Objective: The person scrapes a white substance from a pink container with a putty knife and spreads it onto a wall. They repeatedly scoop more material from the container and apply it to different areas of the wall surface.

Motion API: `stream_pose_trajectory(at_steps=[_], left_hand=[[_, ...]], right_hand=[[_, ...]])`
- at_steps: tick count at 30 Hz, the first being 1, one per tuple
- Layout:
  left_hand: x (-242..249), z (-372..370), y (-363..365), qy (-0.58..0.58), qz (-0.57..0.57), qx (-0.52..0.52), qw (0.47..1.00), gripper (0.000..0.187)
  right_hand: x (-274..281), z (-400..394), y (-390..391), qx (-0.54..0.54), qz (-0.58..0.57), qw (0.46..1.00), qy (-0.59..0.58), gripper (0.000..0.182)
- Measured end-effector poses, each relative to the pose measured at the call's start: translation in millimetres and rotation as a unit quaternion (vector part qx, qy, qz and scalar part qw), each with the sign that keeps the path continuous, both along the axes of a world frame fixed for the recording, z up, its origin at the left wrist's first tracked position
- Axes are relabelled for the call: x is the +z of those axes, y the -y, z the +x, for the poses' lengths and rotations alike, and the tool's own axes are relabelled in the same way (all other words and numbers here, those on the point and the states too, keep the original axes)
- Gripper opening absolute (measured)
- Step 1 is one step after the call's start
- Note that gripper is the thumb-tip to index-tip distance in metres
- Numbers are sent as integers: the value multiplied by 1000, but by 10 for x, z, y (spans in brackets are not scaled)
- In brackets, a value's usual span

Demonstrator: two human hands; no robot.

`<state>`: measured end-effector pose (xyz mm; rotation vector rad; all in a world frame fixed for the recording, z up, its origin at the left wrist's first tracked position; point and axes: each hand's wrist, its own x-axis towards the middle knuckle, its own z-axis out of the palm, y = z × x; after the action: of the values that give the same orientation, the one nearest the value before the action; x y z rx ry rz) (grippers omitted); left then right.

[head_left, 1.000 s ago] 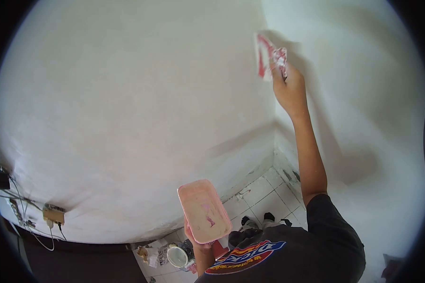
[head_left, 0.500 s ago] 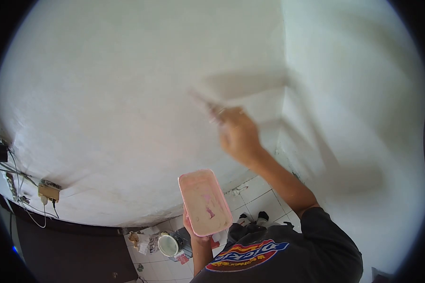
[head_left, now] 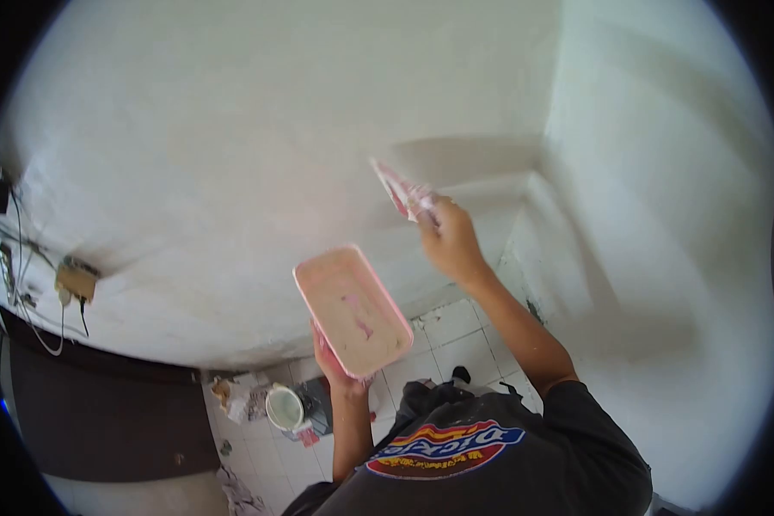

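1. Plainly, the right hand (head_left: 451,241) grips the scraper (head_left: 397,191) by its smeared handle, blade up and to the left. Paste on the handle could let it twist in the fingers.
2. The left hand (head_left: 331,357) holds the tray (head_left: 388,295) from below and along one side, near the end closer to the body. The far end shows no support, so a heavy load there, or a hard press of the blade on the rim, could tip it; some fingers are hidden.
3. Paste (head_left: 344,322) covers the tray's bottom. Too sharp a tilt could send it toward the low edge and onto the shirt (head_left: 576,447).
4. The scraper is in front of the wall (head_left: 215,138), near the corner; whether it touches, I cannot tell. If the blade meets the wall at a poor angle, its corner could gouge or leave ridges, and swinging too far right could knock the side wall (head_left: 662,215).
5. Below, drips could land on the tiled floor (head_left: 456,331) and make it slick by the foot (head_left: 461,374). A step back without looking could catch the bucket (head_left: 285,407).
6. Farther left, the socket box (head_left: 76,279) and its loose cables (head_left: 30,322) hang by the wall; wet paste or a snag there would be a hazard.
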<state>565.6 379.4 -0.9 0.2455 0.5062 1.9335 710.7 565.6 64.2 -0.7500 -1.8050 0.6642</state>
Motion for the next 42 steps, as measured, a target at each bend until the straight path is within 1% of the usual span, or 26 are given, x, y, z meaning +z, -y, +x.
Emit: stream_pose_trajectory(at_steps=[1,2,3,4,5,7,8,9,11,12,13,15,16,17,19,20,21,23,24,27,30,32,36,39,41,42], left_hand=[[42,14,24,-4,4,-3,1000,52],[80,46,78,4,-9,10,1000,52],[135,82,104,2,-8,13,1000,48],[154,93,115,-1,-4,16,1000,45],[83,63,132,5,-10,30,999,45],[-55,-30,135,-26,54,-9,998,52],[21,-14,158,-87,25,29,995,53],[37,-23,178,-77,20,42,996,53],[27,-57,250,-53,19,39,998,53],[2,-8,234,-47,13,51,997,52],[-33,9,275,-41,9,62,997,52],[-90,-10,329,-65,22,90,994,53],[-155,-17,360,-68,10,115,991,54],[-199,25,417,-58,6,120,991,54],[-215,70,434,-59,44,123,990,54],[-260,94,453,-52,39,136,989,54],[-332,96,468,-48,36,138,989,54],[-447,97,486,-71,87,143,983,54],[-478,118,495,-43,65,152,985,55],[-617,199,537,-20,66,160,985,55],[-649,250,546,-8,57,126,990,56],[-666,298,523,-8,65,101,993,57],[-643,432,392,-30,15,98,995,59],[-576,569,230,-34,-6,88,996,60],[-543,652,137,-36,-17,73,997,60],[-527,693,93,-50,-19,62,997,60]], right_hand=[[29,69,86,46,-144,987,-49,20],[0,145,177,58,-158,985,-40,20],[-17,222,232,134,-251,951,-117,21],[-24,277,287,205,-339,898,-193,23],[-54,316,370,214,-348,894,-184,23],[-47,365,524,228,-367,869,-240,24],[-7,368,615,229,-384,860,-247,23],[-9,367,684,236,-392,858,-234,23],[-18,347,829,215,-363,882,-213,27],[8,362,859,191,-346,899,-190,23],[-4,307,940,198,-352,896,-181,23],[-6,139,1108,159,-222,955,-114,24],[2,73,1180,100,-157,983,-6,23],[33,22,1273,104,-160,982,5,23],[129,-119,1387,49,9,981,187,18],[130,-174,1426,67,12,968,240,18],[100,-232,1460,70,11,967,244,18],[14,-337,1527,76,94,955,272,21],[14,-351,1566,77,96,953,278,21],[-53,-309,1657,96,49,943,315,17],[-107,-239,1588,115,10,952,282,19],[-58,-181,1529,112,-26,954,276,20],[-145,-68,1417,100,-16,956,274,20],[-82,148,1213,60,-43,964,257,19],[-77,357,1045,59,-171,973,141,20],[-199,465,884,93,-217,968,83,21]])
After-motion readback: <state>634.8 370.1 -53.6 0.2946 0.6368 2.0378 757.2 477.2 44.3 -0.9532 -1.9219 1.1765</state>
